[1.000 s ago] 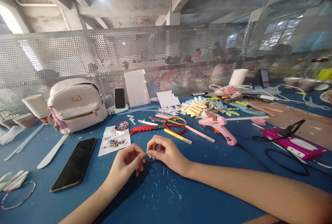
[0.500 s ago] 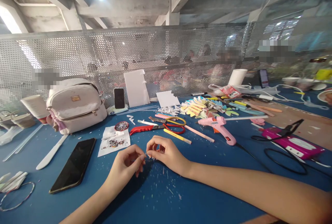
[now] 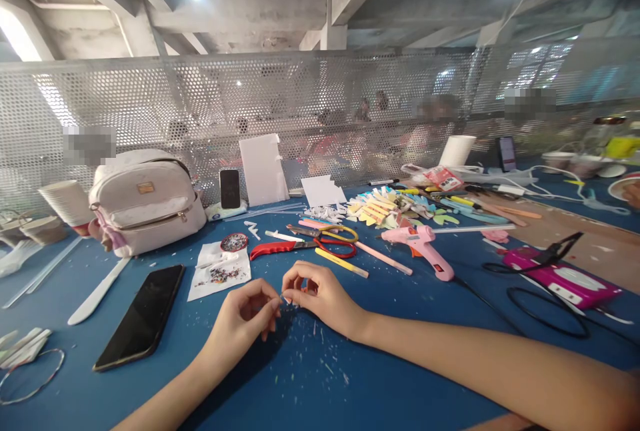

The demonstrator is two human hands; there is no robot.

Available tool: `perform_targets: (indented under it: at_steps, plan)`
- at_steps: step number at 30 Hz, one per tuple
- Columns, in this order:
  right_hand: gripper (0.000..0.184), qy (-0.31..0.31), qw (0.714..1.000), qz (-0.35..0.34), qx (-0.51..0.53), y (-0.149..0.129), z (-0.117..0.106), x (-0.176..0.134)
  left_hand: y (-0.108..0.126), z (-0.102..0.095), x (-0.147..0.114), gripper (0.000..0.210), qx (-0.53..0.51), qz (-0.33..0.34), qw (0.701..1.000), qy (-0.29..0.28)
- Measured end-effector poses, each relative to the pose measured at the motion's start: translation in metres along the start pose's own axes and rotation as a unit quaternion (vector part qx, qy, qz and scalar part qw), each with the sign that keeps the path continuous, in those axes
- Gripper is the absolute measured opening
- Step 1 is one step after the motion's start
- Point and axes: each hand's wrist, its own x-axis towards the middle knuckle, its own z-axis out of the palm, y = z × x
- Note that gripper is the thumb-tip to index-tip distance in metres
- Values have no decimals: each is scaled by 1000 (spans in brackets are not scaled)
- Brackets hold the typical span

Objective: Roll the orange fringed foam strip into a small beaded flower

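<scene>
My left hand (image 3: pixel 250 316) and my right hand (image 3: pixel 316 292) meet over the blue table (image 3: pixel 380 378), both closed in a pinch. A tiny pale piece (image 3: pixel 286 299) shows between the fingertips; most of it is hidden, and its kind is too small to make out. Beneath and in front of the hands, small scraps (image 3: pixel 325 358) lie scattered. Beyond them are red-handled scissors (image 3: pixel 340 242), a red-handled cutting tool (image 3: pixel 275 248) and a yellow pen (image 3: pixel 341 262). Left of these, a white paper sheet (image 3: pixel 200 288) bears dark bits and a small round dish (image 3: pixel 234 242).
A black phone (image 3: pixel 143 318) and a white plastic knife (image 3: pixel 100 290) lie at left, before a white backpack (image 3: pixel 145 201). On the right are a pink glue gun (image 3: pixel 425 244), its cord, and a magenta power strip (image 3: pixel 565 278). Cut paper pieces (image 3: pixel 380 208) are heaped behind.
Both hands hold nearly the same pinch at the same spot. The camera view has shifted very slightly.
</scene>
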Motion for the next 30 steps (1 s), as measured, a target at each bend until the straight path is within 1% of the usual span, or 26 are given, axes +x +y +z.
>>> perform_targets:
  at_steps: [6,16,23,30]
  plan:
    - [8,-1,1000,-1,2,0,0,0,3,1,-1,30,-3,0,1000,0]
    - [8,2,1000,2,8,-2,0,0,0,0,-1,29,-1,-2,1000,-6]
    - [8,-1,1000,3,10,0,0,0,2,-1,-1,28,2,-1,1000,-3]
    - [9,-3,1000,1,11,-1,-1,0,-2,-2,1,27,5,3,1000,2]
